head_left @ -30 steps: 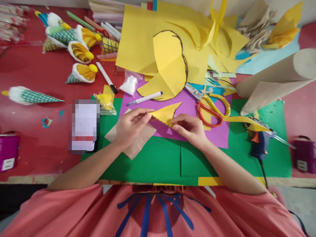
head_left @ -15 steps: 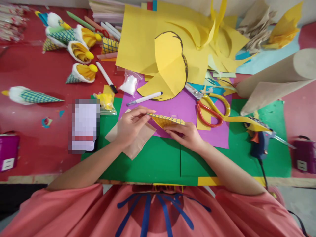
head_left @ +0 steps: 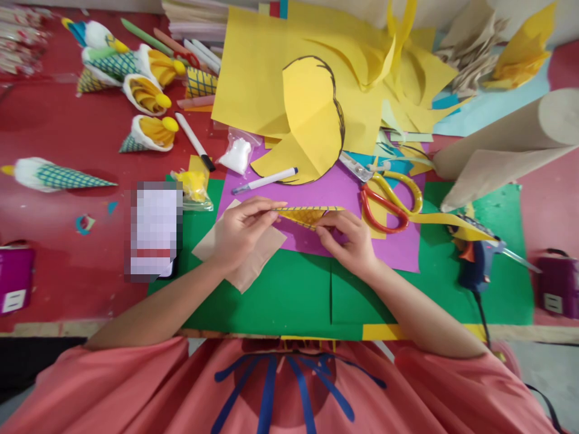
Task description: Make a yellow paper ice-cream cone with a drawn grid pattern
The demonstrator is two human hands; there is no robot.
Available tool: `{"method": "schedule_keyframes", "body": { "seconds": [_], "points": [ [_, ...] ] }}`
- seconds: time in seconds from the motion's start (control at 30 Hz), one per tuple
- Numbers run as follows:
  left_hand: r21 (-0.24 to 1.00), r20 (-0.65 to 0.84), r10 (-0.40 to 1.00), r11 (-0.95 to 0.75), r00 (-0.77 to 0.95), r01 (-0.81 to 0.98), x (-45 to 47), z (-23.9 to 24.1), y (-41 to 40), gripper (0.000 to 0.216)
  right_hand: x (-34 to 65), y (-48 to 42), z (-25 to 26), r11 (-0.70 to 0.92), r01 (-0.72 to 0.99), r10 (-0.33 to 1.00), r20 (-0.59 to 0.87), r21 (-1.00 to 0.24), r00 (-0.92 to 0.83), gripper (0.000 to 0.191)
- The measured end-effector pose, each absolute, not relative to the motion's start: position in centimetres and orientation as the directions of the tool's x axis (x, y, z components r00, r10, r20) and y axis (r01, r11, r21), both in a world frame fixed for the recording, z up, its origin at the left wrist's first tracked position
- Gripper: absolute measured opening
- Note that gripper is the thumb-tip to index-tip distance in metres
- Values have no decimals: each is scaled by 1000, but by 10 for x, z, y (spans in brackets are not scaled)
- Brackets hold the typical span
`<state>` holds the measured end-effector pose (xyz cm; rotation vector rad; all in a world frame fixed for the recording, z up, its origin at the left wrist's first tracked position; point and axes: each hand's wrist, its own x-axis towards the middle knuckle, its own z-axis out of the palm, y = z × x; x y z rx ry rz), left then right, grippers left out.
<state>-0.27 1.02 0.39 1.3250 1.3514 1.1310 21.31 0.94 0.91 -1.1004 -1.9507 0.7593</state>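
A yellow gridded paper (head_left: 303, 217) is held in the air between the two hands, over the purple sheet (head_left: 398, 253), and appears curled or folded along its length. Its left end is pinched between the thumb and fingers of the left hand (head_left: 239, 232); its right part is gripped near the lower edge by the fingertips of the right hand (head_left: 350, 238). How firmly it is pressed cannot be told. If the pinch were tightened unevenly, the paper could be creased off line; if either end were let loose, the curl could be lost, since thin stock tends to spring open. It could also be torn or bent if the hands were drawn apart. The brown paper square (head_left: 246, 259) lies beneath the left hand and could be dragged by the wrist. The scissors (head_left: 384, 196) lie just beyond the right hand, so their red handle could be knocked by the knuckles, while the white pen (head_left: 265, 181) could be set rolling by a forward brush of the left fingers
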Motion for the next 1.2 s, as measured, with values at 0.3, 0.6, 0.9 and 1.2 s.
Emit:
{"method": "schedule_keyframes", "body": {
  "seconds": [0.3, 0.6, 0.9, 1.2],
  "points": [
    [991, 0, 1000, 0, 2, 133, -3, 4, 8, 16, 214, 13, 3, 426, 414, 902, 416, -805, -118, 7],
    [993, -32, 999, 33, -6, 115, -1, 5, 7, 18, 212, 18, 2, 223, 67, 970, 214, -973, -118, 13],
    [968, 150, 986, -162, 80, 192, 0, 5, 3, 15, 211, 21, -5, -4, -65, 1000, -3, -998, -8, 19],
    [783, 449, 871, -492, 202, 380, -3, 2, 2, 32, 211, 23, -3, -148, -154, 989, -146, -977, -25, 25]
  ]
}}
